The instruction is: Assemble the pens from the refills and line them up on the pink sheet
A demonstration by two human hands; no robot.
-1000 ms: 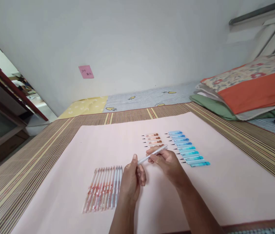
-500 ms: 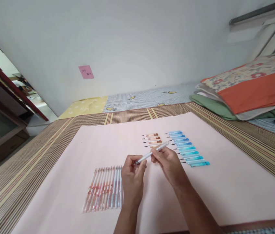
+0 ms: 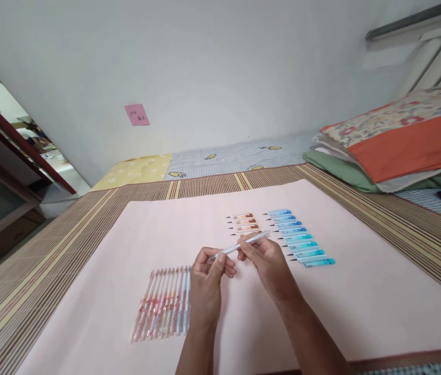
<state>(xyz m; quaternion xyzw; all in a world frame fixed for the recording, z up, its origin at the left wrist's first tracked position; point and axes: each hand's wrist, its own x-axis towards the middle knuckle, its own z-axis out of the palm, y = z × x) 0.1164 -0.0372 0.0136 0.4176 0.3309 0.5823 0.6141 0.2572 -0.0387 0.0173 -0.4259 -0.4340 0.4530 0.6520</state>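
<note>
The pen is whitish, the mat brown-striped.

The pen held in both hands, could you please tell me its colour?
The pen looks whitish with pale grey tones; the head view shows it best.

"How do the person's own arms look?"
"There's a bare left hand and a bare right hand, each with slim, jointed fingers."
"And past the wrists?"
"Bare too: a smooth left forearm and a longer visible stretch of right forearm, both broader than the wrists."
"Fingernails?"
"Too small to make out in detail."
</note>
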